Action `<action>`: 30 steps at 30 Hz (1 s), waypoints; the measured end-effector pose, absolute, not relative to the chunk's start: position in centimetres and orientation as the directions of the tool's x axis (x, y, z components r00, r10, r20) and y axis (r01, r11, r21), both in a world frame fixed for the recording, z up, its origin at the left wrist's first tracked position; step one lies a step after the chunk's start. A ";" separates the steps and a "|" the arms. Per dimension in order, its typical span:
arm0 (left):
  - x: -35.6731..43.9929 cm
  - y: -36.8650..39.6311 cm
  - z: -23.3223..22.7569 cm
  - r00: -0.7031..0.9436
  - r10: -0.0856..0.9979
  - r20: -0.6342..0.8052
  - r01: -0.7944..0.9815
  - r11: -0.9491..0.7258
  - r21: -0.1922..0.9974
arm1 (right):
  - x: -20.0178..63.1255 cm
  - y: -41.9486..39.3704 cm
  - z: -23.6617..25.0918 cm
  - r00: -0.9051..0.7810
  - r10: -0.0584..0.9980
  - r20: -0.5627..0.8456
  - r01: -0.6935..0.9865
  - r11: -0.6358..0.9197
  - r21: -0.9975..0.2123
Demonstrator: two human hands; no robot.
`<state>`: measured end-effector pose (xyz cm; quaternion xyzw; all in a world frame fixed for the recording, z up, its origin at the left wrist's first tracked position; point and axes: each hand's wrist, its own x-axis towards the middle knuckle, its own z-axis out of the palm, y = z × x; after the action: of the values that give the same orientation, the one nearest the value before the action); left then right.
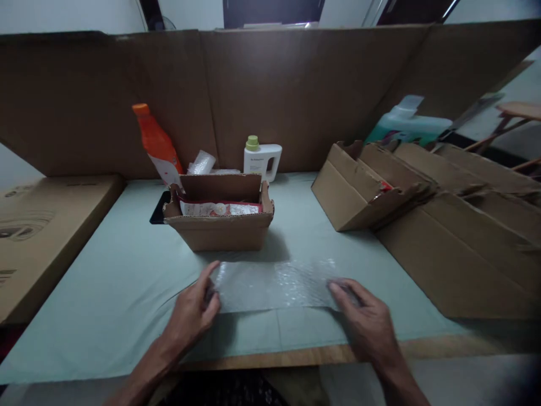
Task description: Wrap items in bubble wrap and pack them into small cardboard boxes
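A clear strip of bubble wrap (270,286) is stretched sideways between my two hands, close to the table's front edge. Its left end is pinched in my left hand (196,304), thumb and forefinger around the edge. At the other end my right hand (363,310) grips it between thumb and fingers. Just beyond the strip stands an open cardboard box (224,232), holding a red and white printed packet (220,209).
Behind the box are an orange bottle (158,141), crumpled bubble wrap (202,162) and a white jug (256,160). Several open cardboard boxes (355,189) line the right, with a teal jug (408,127) behind. A flat carton (54,225) lies left. Tall cardboard (304,96) closes the back.
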<state>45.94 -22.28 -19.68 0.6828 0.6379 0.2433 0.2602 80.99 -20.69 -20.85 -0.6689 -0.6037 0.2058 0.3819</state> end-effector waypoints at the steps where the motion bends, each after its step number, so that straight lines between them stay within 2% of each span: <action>1: 44.1 -22.8 -19.8 0.007 1.000 0.005 0.771 -0.008 0.636 | 79.3 -20.1 -21.2 0.119 0.976 0.182 0.644 0.063 -0.762; 3: 40.8 -23.5 -20.4 -0.064 0.998 -0.011 0.831 0.059 0.553 | 76.8 -18.7 -22.3 0.019 0.977 0.212 0.683 0.142 -0.717; 5: 38.4 -23.7 -20.9 -0.090 0.996 -0.015 0.865 0.086 0.495 | 75.9 -17.2 -23.2 -0.008 0.958 0.288 0.776 0.188 -0.603; 8: 36.4 -22.9 -21.1 -0.163 0.985 0.052 0.841 0.111 0.530 | 76.3 -15.8 -22.9 0.011 0.899 0.438 0.895 0.186 -0.405; 10: 35.8 -21.3 -20.8 -0.206 0.974 0.098 0.792 0.106 0.602 | 76.3 -15.3 -21.7 -0.030 0.868 0.495 0.906 0.233 -0.353; 12: 35.7 -19.0 -20.6 -0.184 0.975 0.125 0.721 0.048 0.691 | 75.3 -14.7 -20.5 -0.112 0.870 0.480 0.861 0.326 -0.391; 14: 36.1 -16.2 -20.9 -0.126 0.983 0.133 0.617 -0.027 0.787 | 73.4 -13.4 -20.0 -0.182 0.904 0.387 0.774 0.374 -0.511; 17: 37.3 -12.2 -21.9 -0.037 0.995 0.093 0.440 -0.067 0.896 | 70.1 -10.6 -20.1 -0.236 0.954 0.187 0.653 0.298 -0.697; 20: 38.7 -9.2 -22.5 -0.016 0.995 0.095 0.378 -0.082 0.922 | 68.0 -7.5 -20.3 -0.213 0.973 0.087 0.629 0.205 -0.750; 23: 39.4 -7.2 -22.1 -0.049 0.989 0.142 0.397 -0.111 0.911 | 67.8 -5.1 -19.9 -0.169 0.983 0.076 0.647 0.169 -0.743; 26: 39.1 -7.3 -21.5 -0.073 0.990 0.119 0.411 -0.079 0.908 | 69.2 -4.9 -19.4 -0.159 0.985 0.067 0.638 0.154 -0.755; 28: 38.7 -9.2 -21.3 -0.147 0.980 0.133 0.489 -0.045 0.871 | 70.2 -6.7 -19.4 -0.136 0.981 0.139 0.645 0.194 -0.740; 30: 38.6 -12.5 -21.7 -0.174 0.954 0.246 0.638 -0.081 0.766 | 70.3 -9.8 -19.8 -0.151 0.951 0.270 0.679 0.298 -0.671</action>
<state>38.55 -12.48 -21.68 0.6128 0.6493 0.4065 0.1942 70.33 -9.81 -19.79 -0.5572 -0.7314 0.2014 0.3378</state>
